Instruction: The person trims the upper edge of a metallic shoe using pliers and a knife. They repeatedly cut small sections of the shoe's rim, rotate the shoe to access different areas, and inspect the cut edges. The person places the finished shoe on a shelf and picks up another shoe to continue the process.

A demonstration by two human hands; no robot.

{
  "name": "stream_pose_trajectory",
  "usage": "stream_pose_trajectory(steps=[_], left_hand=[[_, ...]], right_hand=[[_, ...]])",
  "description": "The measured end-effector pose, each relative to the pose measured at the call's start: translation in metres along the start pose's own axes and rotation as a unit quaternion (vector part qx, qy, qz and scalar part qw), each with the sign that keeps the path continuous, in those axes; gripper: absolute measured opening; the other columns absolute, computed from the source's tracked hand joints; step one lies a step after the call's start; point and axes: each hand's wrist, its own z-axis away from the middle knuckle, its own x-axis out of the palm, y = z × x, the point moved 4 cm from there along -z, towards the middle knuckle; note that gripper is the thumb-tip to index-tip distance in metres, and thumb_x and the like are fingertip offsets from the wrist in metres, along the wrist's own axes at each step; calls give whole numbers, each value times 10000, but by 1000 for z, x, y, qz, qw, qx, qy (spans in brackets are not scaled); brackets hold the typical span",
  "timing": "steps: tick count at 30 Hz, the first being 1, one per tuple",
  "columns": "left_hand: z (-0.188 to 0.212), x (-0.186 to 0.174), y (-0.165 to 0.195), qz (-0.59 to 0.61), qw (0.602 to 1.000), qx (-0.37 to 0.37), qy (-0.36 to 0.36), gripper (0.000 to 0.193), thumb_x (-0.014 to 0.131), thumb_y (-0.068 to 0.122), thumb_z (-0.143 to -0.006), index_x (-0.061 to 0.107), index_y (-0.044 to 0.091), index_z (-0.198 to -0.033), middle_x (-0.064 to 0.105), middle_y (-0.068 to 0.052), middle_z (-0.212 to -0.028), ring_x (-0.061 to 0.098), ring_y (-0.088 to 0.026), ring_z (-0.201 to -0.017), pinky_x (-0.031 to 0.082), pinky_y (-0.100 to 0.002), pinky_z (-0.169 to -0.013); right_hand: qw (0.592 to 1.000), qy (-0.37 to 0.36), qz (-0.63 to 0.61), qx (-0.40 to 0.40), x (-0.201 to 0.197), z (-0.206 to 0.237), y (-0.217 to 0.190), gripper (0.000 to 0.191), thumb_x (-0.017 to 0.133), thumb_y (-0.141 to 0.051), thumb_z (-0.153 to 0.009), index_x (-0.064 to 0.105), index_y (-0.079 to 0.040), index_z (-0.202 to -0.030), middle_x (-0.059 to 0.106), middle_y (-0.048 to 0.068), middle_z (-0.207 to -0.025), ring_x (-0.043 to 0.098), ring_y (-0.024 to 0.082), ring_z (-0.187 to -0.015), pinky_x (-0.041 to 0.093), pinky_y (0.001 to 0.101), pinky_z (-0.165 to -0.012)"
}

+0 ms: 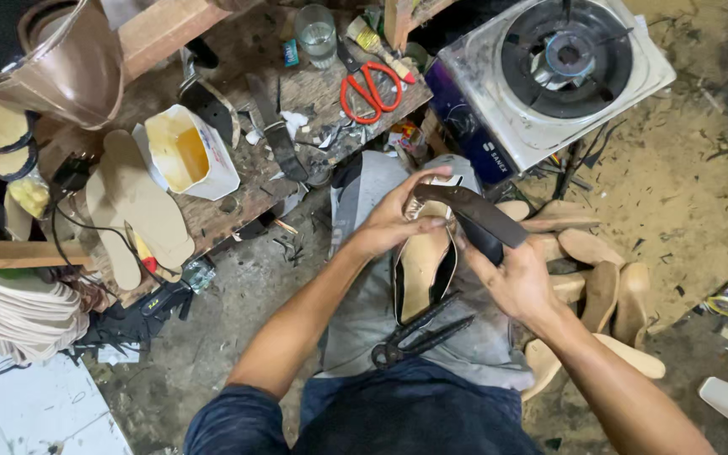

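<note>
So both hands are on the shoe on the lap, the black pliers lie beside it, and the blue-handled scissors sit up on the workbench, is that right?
Not quite: the scissors on the workbench have red handles, not blue, as the head view shows. The rest holds: the left hand and the right hand are on the shoe, and the black pliers lie beside it.

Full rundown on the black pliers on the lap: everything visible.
The pliers are dark, dull metal, worn-looking, with two long thin handles and a short head. They lie flat on the grey cloth over the person's lap, head toward the lower left, handles spread apart and pointing up right. One handle tip reaches the shoe with the tan insole. Neither the left hand nor the right hand touches them.
</note>
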Motion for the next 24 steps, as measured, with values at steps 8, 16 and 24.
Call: stream_pose_trajectory(steps=[8,16,24], left_hand=[[-1,1,-16,193,977,-88,-38,877,183,740,-1022,449,58,-1505,631,-153,-1307,611,-257,-1240,471,-423,-1143],[1,3,-13,190,977,-93,-24,910,199,775,-992,468,61,-1490,643,-146,-1232,629,-235,-1136,514,-410,-1043],[-3,-7,-23,156,986,-62,-8,907,186,762,-998,472,54,-1487,615,-105,-1311,603,-203,-1193,480,-372,-1081]], right_hand=[[995,-82,34,52,7,4,4,252,760,-137,-859,579,-12,-981,652,160,-694,651,266,-627,513,407,-569],[988,-137,70,-21,9,14,2,412,698,-45,-636,607,1,-1034,665,147,-703,665,299,-631,517,404,-561],[982,3,-176,73,16,4,6,254,741,-209,-913,639,-15,-1043,650,115,-792,608,226,-694,527,358,-641]])
